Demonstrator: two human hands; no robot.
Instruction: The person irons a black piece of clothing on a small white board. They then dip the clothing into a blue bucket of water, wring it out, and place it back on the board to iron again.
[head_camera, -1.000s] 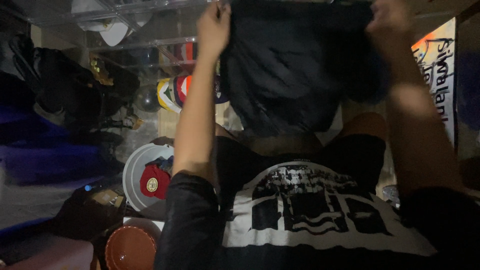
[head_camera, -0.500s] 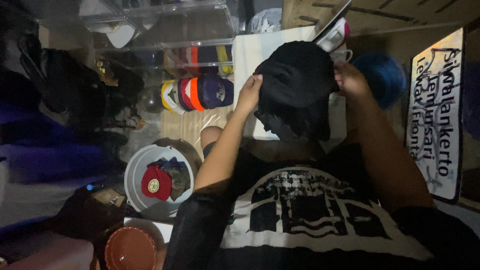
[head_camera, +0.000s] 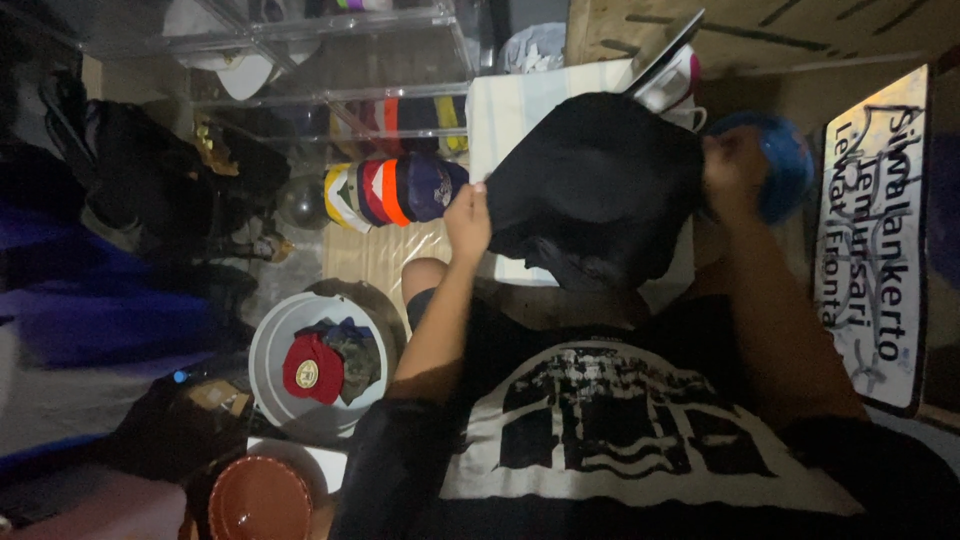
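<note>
I hold a black piece of clothing (head_camera: 600, 185) in front of me with both hands. My left hand (head_camera: 467, 220) grips its left edge, fingers closed on the fabric. My right hand (head_camera: 728, 168) grips its right edge, next to a blue round object (head_camera: 785, 165). The garment hangs bunched over a pale striped cloth (head_camera: 520, 105) on the floor. My knee and black printed shirt (head_camera: 610, 420) fill the lower part of the view.
A row of coloured caps (head_camera: 395, 190) lies by a clear shelf unit (head_camera: 330, 60). A grey bucket (head_camera: 270, 370) holds a red cap and other caps. A brown round lid (head_camera: 260, 500) lies below it. A white lettered sign (head_camera: 870, 230) stands right; dark bags (head_camera: 150, 170) left.
My hands have come down and closer together, and the black garment has gone from spread wide above to bunched small between them.
</note>
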